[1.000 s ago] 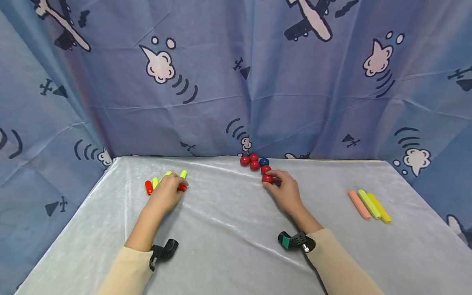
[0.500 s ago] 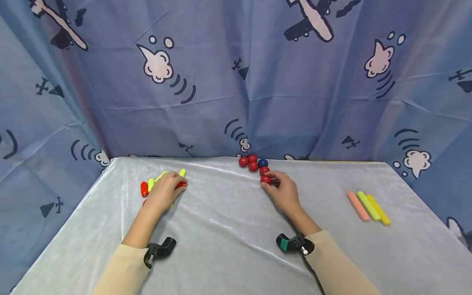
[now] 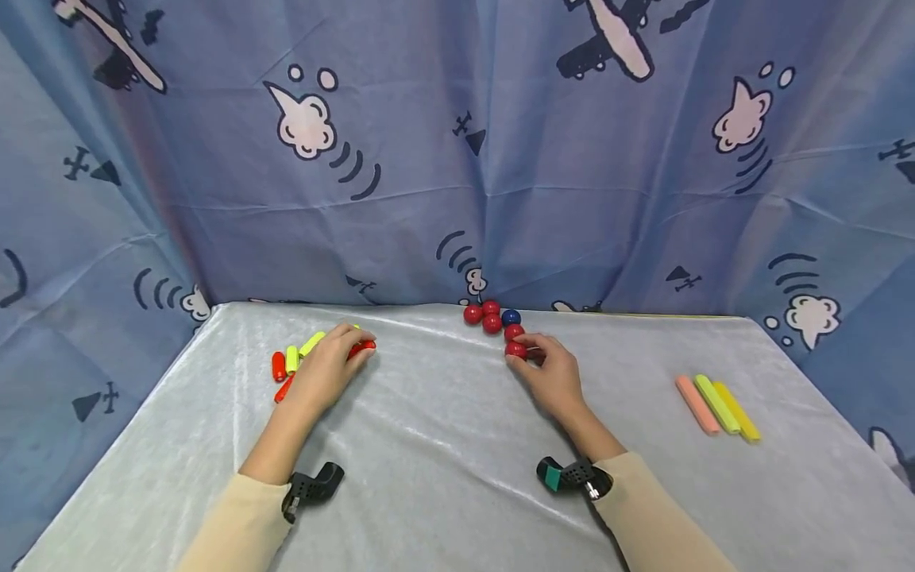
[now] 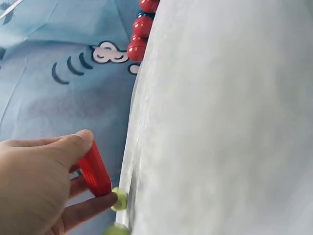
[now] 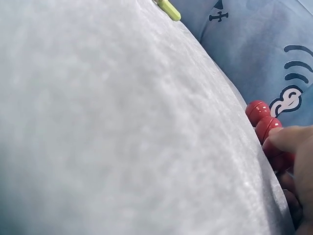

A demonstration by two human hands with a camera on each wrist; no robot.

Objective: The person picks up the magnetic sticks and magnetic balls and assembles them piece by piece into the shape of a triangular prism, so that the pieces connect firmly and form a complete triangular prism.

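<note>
Thumb and fingers of the left hand (image 3: 329, 372) pinch a red stick (image 3: 363, 347); in the left wrist view this ribbed red piece (image 4: 95, 169) is tilted between thumb and fingertips. Beside and partly under that hand lie red pieces (image 3: 279, 367) and yellow-green pieces (image 3: 292, 360), some hidden. The right hand (image 3: 554, 377) grips a red ball (image 3: 515, 349) at the near end of a bent row. Beyond it are another red ball (image 3: 513, 332), a blue ball (image 3: 511, 317) and several more red balls (image 3: 472, 314). In the right wrist view the hand (image 5: 298, 166) covers part of the row.
Three sticks, pink (image 3: 696, 405), light green (image 3: 717, 403) and yellow (image 3: 737, 411), lie side by side on the right of the grey cloth (image 3: 429, 477). A patterned blue curtain (image 3: 400, 254) stands along the back edge.
The left hand has shifted slightly right with the red stick, and more of the pieces at its left show. The right hand stays nearly in place on the red ball.
</note>
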